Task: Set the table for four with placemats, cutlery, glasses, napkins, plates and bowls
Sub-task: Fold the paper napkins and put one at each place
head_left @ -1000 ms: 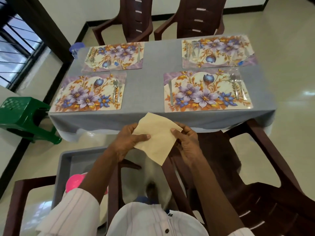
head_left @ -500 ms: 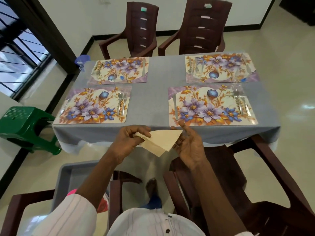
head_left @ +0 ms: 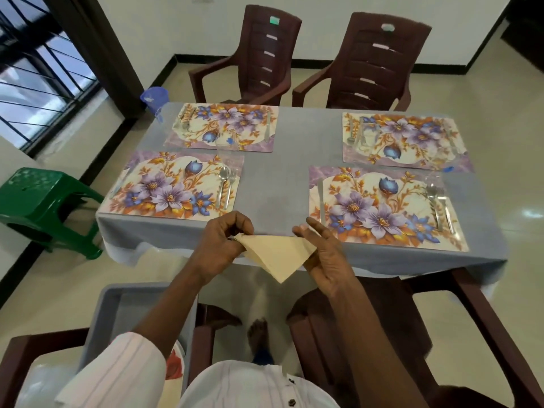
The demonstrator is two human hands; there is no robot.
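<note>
Left hand (head_left: 223, 242): raised before the near edge of the table (head_left: 273, 178), fingers curled, grip pinching the left corner of the napkin (head_left: 276, 256).
Right hand (head_left: 323, 254): palm turned inward, fingers nearly straight, grip loose, touching the napkin's right corner.
Napkin: cream, folded into a triangle, point hanging down, held in the air between both hands.

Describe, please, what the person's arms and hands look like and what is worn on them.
Both the left hand and the right hand are bare, without gloves, and neither wrist shows a watch. The left arm has a white sleeve with faint pale stripes, ending near the elbow; both forearms are uncovered. The matching shirt has a dark button.
</note>
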